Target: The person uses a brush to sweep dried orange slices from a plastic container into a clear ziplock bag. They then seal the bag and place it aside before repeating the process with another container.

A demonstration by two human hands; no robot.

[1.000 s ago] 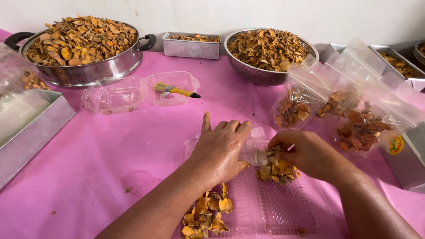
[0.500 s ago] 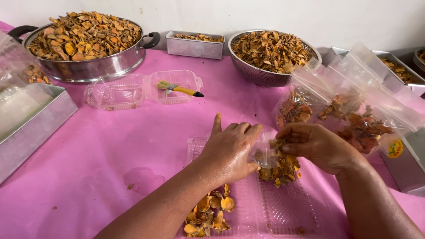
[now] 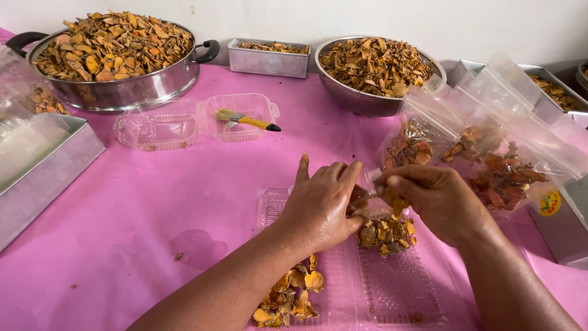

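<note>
On the pink-covered counter (image 3: 135, 202) we see a wide steel pot with black handles (image 3: 116, 58), heaped with dried orange-brown slices, at the far left. Beside it stands a small rectangular metal tin (image 3: 267, 58) and a round steel colander (image 3: 373, 73), both holding the same slices. An empty clear hinged plastic box (image 3: 196, 119) lies open, a yellow-handled brush (image 3: 245, 119) resting in it. We find a rectangular metal tray (image 3: 43, 162) at the left edge.

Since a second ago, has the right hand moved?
Yes. The right hand has shifted left, away from the filled bags, closing on the left hand over the clear tray.
</note>
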